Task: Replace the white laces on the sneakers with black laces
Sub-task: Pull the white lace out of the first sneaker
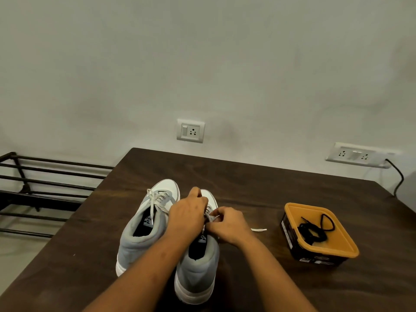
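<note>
Two grey and white sneakers stand side by side on the dark wooden table (258, 190), toes toward the wall. The left sneaker (144, 224) keeps its white lace (155, 201) threaded and loose. On the right sneaker (198, 266), my left hand (188, 213) covers the front and grips the lacing area. My right hand (227, 224) pinches the white lace there; one lace end (258, 229) lies on the table to its right. Black laces (315, 228) lie tangled in an orange-rimmed tub (337, 251) at the right.
A black metal rack (45, 188) stands left of the table. Wall sockets (191, 131) sit behind the table, and a socket strip (358, 154) with a black cable plugged in is at the far right.
</note>
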The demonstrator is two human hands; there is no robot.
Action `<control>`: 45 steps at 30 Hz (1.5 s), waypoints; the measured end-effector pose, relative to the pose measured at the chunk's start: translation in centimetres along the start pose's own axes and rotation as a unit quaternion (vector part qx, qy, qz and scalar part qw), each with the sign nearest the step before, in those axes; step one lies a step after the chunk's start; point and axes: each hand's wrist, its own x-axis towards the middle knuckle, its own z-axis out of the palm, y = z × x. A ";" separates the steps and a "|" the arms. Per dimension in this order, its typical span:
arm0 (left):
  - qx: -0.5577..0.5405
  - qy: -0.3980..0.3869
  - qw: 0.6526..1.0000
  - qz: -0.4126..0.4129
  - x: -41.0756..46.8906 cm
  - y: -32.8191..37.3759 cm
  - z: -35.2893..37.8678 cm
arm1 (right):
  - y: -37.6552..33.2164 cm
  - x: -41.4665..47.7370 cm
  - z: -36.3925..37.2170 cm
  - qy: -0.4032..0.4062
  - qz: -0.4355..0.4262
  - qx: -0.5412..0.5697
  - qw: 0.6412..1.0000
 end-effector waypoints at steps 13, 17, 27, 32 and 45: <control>-0.487 -0.082 0.864 -0.099 1.5 -2.7 0.6 | -0.6 0.1 1.1 0.103 0.000 -0.110 0.989; -0.646 -0.085 0.717 -0.248 1.6 -2.5 0.3 | -0.7 0.1 1.4 0.109 0.001 -0.131 0.985; -0.213 -0.098 0.969 -0.073 2.2 -3.1 -0.9 | -0.7 0.3 1.7 0.119 0.003 -0.143 0.983; -0.630 -0.004 0.733 -0.255 2.4 -3.9 -1.9 | -0.7 0.3 1.6 0.123 0.008 -0.141 0.982; -0.221 -0.100 0.969 -0.046 1.1 -3.0 -1.5 | -0.8 0.1 1.6 0.130 -0.001 -0.144 0.981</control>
